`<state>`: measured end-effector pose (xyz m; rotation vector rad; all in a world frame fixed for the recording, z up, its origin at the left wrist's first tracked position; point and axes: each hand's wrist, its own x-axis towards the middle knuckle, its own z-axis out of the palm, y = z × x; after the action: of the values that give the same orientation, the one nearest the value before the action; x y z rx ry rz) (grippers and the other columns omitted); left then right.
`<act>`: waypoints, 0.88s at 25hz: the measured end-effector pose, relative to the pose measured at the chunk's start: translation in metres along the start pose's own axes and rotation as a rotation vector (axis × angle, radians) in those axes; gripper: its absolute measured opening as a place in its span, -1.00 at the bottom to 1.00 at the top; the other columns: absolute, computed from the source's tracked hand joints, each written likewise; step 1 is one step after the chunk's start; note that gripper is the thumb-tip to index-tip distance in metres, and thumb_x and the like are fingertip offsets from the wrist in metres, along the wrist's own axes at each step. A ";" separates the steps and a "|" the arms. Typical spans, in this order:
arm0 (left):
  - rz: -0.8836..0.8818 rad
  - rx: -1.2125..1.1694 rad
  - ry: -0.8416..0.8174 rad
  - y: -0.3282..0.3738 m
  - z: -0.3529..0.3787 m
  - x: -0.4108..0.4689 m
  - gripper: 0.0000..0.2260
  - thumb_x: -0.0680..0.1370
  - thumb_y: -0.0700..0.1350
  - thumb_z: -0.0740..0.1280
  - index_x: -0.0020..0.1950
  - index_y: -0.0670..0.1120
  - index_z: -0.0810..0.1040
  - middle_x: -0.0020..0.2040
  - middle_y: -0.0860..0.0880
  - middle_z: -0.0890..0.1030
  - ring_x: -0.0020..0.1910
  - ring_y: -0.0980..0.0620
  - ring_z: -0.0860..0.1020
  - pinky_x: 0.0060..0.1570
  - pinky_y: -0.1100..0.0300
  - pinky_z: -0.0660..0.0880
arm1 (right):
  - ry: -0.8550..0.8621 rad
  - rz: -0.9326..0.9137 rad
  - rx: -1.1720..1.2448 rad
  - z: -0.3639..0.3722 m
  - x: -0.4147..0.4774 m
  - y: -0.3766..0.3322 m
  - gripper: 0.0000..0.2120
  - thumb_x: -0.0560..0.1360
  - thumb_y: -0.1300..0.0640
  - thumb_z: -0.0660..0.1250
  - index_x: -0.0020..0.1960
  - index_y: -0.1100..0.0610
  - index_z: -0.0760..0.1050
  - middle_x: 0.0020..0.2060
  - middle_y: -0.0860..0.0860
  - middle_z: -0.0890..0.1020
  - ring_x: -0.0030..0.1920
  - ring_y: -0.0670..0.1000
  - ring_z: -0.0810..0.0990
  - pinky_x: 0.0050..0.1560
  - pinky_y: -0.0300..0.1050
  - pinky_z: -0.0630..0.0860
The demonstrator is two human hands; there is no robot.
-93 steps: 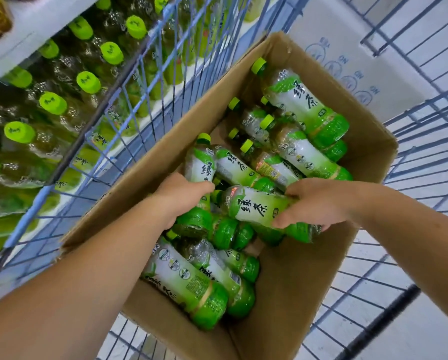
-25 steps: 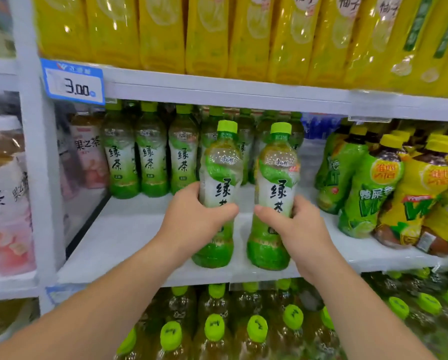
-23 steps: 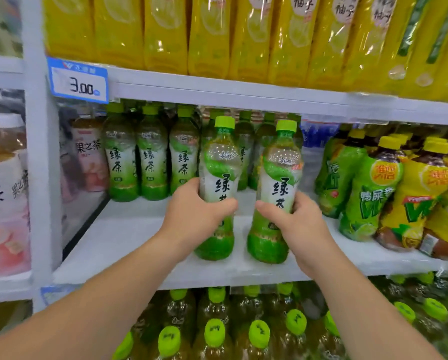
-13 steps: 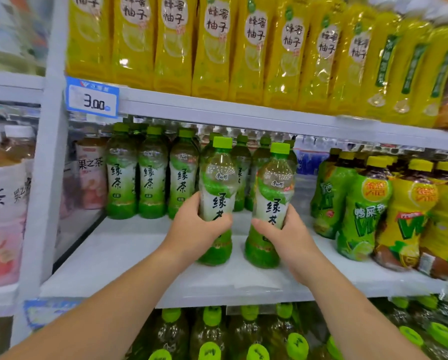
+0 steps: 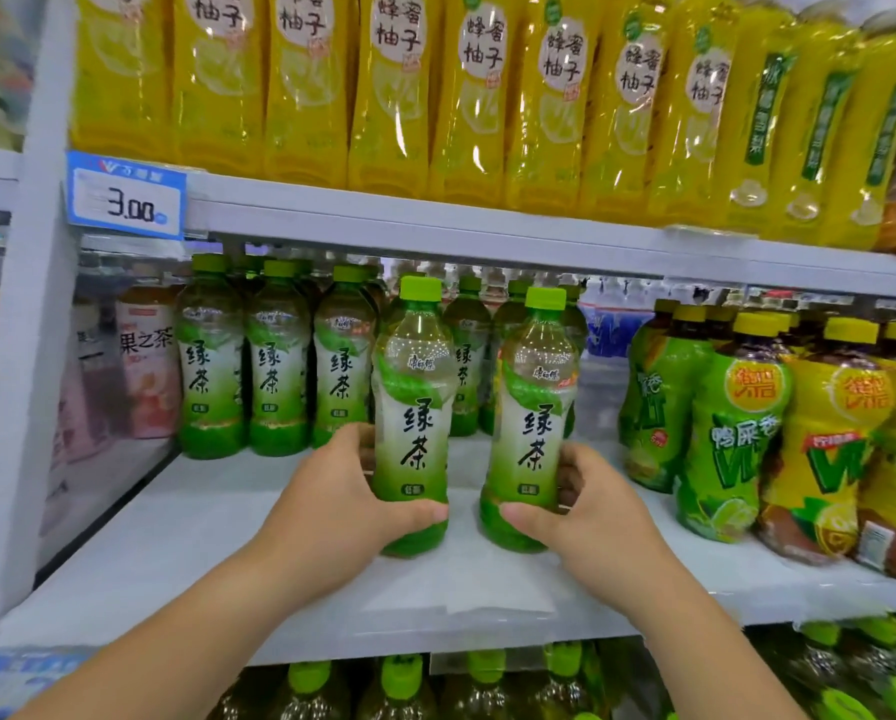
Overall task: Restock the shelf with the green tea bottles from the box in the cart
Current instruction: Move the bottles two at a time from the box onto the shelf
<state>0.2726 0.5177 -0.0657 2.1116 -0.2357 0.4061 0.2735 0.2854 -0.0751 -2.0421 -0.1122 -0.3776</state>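
My left hand [image 5: 347, 504] grips one green tea bottle [image 5: 413, 387] low on its body. My right hand [image 5: 591, 511] grips a second green tea bottle [image 5: 537, 402] the same way. Both bottles stand upright side by side over the white middle shelf [image 5: 186, 543], their bases at or just above its surface. Behind them, rows of the same green tea bottles [image 5: 274, 366] fill the back of the shelf. The box and the cart are out of view.
Yellow and green lemon-tea bottles [image 5: 737, 428] crowd the shelf's right end. Pink-labelled bottles [image 5: 144, 366] stand past the white upright post [image 5: 25, 356] at left. Yellow citrus bottles [image 5: 394, 85] line the shelf above; a 3.00 price tag [image 5: 126, 197] hangs on its edge. Green-capped bottles [image 5: 402, 678] sit below.
Both hands took bottles from the box in the cart and brought them to the shelf. Over the last second the two bottles moved further in over the shelf and lower, my grip sliding towards their bases.
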 end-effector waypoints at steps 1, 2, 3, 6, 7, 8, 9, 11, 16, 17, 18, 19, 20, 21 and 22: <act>-0.008 -0.002 0.015 0.000 0.004 0.004 -0.41 0.23 0.14 0.66 0.14 0.10 0.47 0.01 0.22 0.61 -0.01 0.29 0.57 -0.08 0.33 0.50 | 0.013 0.006 -0.007 0.000 0.007 0.001 -0.45 0.35 0.09 0.62 0.23 -0.04 0.44 0.06 -0.16 0.64 0.01 -0.22 0.62 0.01 -0.23 0.57; -0.009 -0.009 0.023 0.001 0.009 0.010 -0.45 0.25 0.12 0.66 0.11 0.08 0.49 -0.01 0.21 0.62 -0.03 0.29 0.57 -0.11 0.33 0.51 | 0.024 0.017 -0.013 -0.001 0.014 0.001 -0.51 0.36 0.11 0.61 0.17 -0.03 0.45 0.03 -0.16 0.64 -0.03 -0.23 0.61 -0.06 -0.27 0.54; 0.000 -0.011 0.027 0.002 0.016 0.016 -0.50 0.27 0.10 0.65 0.08 0.07 0.51 -0.03 0.20 0.63 -0.05 0.29 0.58 -0.12 0.33 0.52 | 0.032 0.027 -0.011 -0.002 0.022 0.002 -0.55 0.37 0.14 0.61 0.13 -0.02 0.44 0.00 -0.16 0.64 -0.05 -0.22 0.60 -0.10 -0.27 0.52; 0.004 -0.039 0.042 0.003 0.038 0.037 -0.57 0.30 0.05 0.64 0.08 0.04 0.57 -0.04 0.18 0.67 -0.04 0.22 0.63 -0.03 0.20 0.61 | 0.046 0.066 0.023 0.000 0.046 0.006 -0.54 0.37 0.20 0.60 0.13 0.03 0.43 -0.01 -0.10 0.64 -0.06 -0.15 0.62 -0.15 -0.26 0.52; -0.005 -0.037 0.049 0.004 0.046 0.043 -0.58 0.30 0.06 0.63 0.07 0.04 0.60 -0.04 0.16 0.68 -0.04 0.19 0.64 0.01 0.14 0.62 | 0.049 0.080 0.030 0.002 0.053 0.008 -0.52 0.37 0.22 0.60 0.15 0.04 0.43 -0.01 -0.09 0.64 -0.05 -0.13 0.63 -0.15 -0.26 0.53; -0.013 -0.018 0.063 0.006 0.052 0.049 -0.58 0.28 0.10 0.62 0.06 0.04 0.62 -0.04 0.14 0.68 -0.04 0.16 0.64 0.03 0.10 0.62 | 0.054 0.091 0.035 0.004 0.059 0.009 -0.51 0.37 0.22 0.59 0.18 0.05 0.42 0.00 -0.07 0.64 -0.03 -0.09 0.64 -0.11 -0.23 0.56; -0.015 0.015 0.084 0.008 0.058 0.055 -0.54 0.24 0.18 0.59 0.05 0.05 0.63 -0.03 0.11 0.67 -0.03 0.13 0.64 0.05 0.07 0.62 | 0.060 0.096 0.032 0.005 0.066 0.011 -0.50 0.38 0.22 0.59 0.21 0.07 0.42 0.02 -0.04 0.64 0.01 -0.04 0.64 -0.04 -0.17 0.58; -0.018 0.080 0.120 0.006 0.069 0.068 -0.45 0.15 0.32 0.51 0.03 0.05 0.63 -0.01 0.05 0.64 -0.01 0.06 0.62 0.06 0.03 0.61 | 0.066 0.095 -0.006 0.007 0.079 0.013 -0.48 0.39 0.20 0.58 0.25 0.09 0.43 0.08 -0.01 0.65 0.08 0.02 0.64 0.11 -0.05 0.59; -0.043 0.218 0.124 0.014 0.074 0.086 -0.49 0.33 0.16 0.59 0.09 -0.11 0.54 0.03 -0.06 0.64 0.03 -0.06 0.62 0.06 0.03 0.59 | 0.075 0.093 -0.061 0.008 0.103 0.018 -0.49 0.43 0.14 0.55 0.29 0.10 0.41 0.07 -0.03 0.59 0.06 0.02 0.56 0.08 -0.12 0.49; -0.049 0.236 0.135 0.015 0.075 0.089 -0.49 0.36 0.13 0.58 0.12 -0.13 0.50 0.06 -0.08 0.63 0.05 -0.08 0.61 0.06 0.03 0.58 | 0.079 0.094 -0.058 0.008 0.107 0.020 -0.50 0.44 0.13 0.54 0.28 0.08 0.40 0.05 -0.04 0.57 0.06 0.01 0.55 0.07 -0.13 0.47; -0.055 0.245 0.144 0.015 0.077 0.092 -0.47 0.38 0.11 0.57 0.15 -0.14 0.45 0.08 -0.09 0.62 0.08 -0.10 0.61 0.07 0.03 0.57 | 0.083 0.091 -0.050 0.009 0.110 0.022 -0.52 0.44 0.12 0.54 0.26 0.06 0.40 0.04 -0.05 0.56 0.05 0.00 0.54 0.06 -0.13 0.46; -0.063 0.254 0.147 0.015 0.080 0.096 -0.46 0.39 0.11 0.56 0.18 -0.13 0.42 0.10 -0.09 0.60 0.10 -0.11 0.60 0.07 0.02 0.57 | 0.089 0.086 -0.036 0.010 0.114 0.025 -0.55 0.45 0.12 0.53 0.23 0.03 0.39 0.03 -0.06 0.56 0.05 0.00 0.54 0.06 -0.13 0.46; -0.069 0.271 0.148 0.014 0.083 0.099 -0.45 0.41 0.12 0.55 0.20 -0.13 0.40 0.11 -0.10 0.59 0.12 -0.12 0.59 0.07 0.01 0.56 | 0.097 0.079 -0.022 0.011 0.117 0.029 -0.58 0.46 0.13 0.53 0.19 0.01 0.38 0.01 -0.07 0.55 0.04 -0.01 0.55 0.05 -0.14 0.46; -0.075 0.299 0.145 0.015 0.086 0.101 -0.45 0.43 0.14 0.53 0.21 -0.12 0.39 0.12 -0.10 0.58 0.12 -0.13 0.58 0.05 0.01 0.55 | 0.105 0.068 -0.014 0.012 0.118 0.032 -0.60 0.46 0.13 0.52 0.15 -0.01 0.37 -0.01 -0.08 0.56 0.03 -0.01 0.56 0.04 -0.14 0.46; -0.073 0.341 0.143 0.014 0.088 0.104 -0.47 0.45 0.16 0.50 0.21 -0.11 0.38 0.12 -0.09 0.56 0.12 -0.13 0.57 0.03 0.03 0.53 | 0.114 0.056 -0.004 0.014 0.120 0.036 -0.61 0.46 0.13 0.53 0.13 -0.03 0.38 -0.02 -0.08 0.57 0.03 -0.01 0.57 0.04 -0.14 0.47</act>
<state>0.3819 0.4345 -0.0598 2.4022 -0.0040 0.5841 0.3990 0.2705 -0.0736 -2.0187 0.0153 -0.4580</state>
